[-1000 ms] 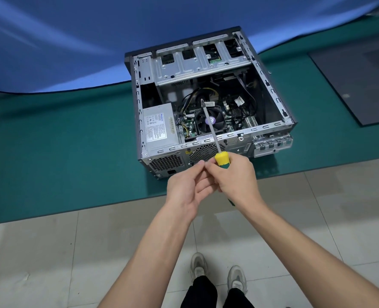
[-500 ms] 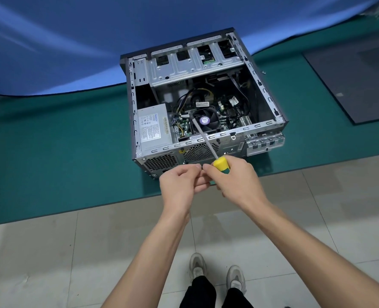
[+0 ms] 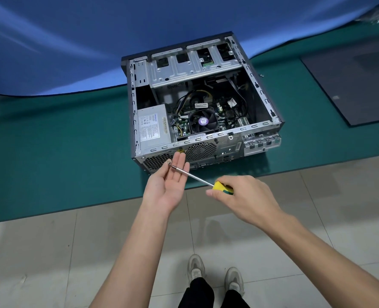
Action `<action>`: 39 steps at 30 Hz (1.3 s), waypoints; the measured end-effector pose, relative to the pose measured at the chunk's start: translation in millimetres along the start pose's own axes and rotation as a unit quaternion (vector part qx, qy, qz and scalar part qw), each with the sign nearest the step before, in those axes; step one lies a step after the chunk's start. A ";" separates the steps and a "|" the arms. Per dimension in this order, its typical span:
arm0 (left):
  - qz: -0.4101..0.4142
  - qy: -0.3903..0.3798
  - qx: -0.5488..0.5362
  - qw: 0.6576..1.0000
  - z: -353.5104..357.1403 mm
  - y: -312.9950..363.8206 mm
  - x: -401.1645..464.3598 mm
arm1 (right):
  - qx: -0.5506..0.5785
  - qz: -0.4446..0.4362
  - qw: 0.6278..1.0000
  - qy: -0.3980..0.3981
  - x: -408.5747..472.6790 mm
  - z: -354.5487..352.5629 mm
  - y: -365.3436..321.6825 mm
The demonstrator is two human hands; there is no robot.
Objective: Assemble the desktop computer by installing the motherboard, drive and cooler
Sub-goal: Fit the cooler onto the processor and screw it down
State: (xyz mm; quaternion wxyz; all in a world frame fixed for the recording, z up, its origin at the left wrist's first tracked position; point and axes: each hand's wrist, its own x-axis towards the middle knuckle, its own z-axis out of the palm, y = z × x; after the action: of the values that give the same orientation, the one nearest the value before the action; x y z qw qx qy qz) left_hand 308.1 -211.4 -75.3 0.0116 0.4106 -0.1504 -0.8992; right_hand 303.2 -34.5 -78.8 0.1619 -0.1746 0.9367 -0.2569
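Head view: between fastenings by the look of it, right hand [image 3: 246, 196] gripping yellow-handled screwdriver [image 3: 203, 180], tip over flat, upturned left hand [image 3: 169, 185], open computer case [image 3: 203, 103] on green bench [image 3: 57, 152] just beyond; next, probably carrying tip to a cooler [image 3: 203, 122] screw.

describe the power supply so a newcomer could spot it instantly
Start at the open computer case on the green mat. Look in its near-left corner, left of the round black cooler fan. The power supply is the plain grey metal box with a white printed label on top.
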 end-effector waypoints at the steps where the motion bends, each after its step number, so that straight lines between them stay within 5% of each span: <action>1: -0.001 -0.005 0.000 1.000 -0.3 -1.3 -0.7 | 0.000 0.000 1.000 0.001 0.4 0.2 -1.0; 24: 0.083 -0.028 0.006 0.996 -6.6 -8.1 1.0 | 0.123 0.108 0.982 -0.096 5.1 -8.7 -20.3; 32: 0.066 -0.039 0.021 0.997 -10.1 -5.0 6.6 | 0.318 0.198 0.913 -0.164 5.8 -9.4 -30.8; 39: 0.030 -0.044 0.045 0.998 -10.6 3.4 16.2 | 0.454 0.265 0.815 -0.242 7.9 -5.3 -43.2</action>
State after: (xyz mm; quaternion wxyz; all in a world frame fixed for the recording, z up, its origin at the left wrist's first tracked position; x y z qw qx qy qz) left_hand 304.8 -219.7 -92.8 0.0136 0.3665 -0.2029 -0.9079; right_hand 304.7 -70.4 -52.9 0.5064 0.1172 0.6538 -0.5499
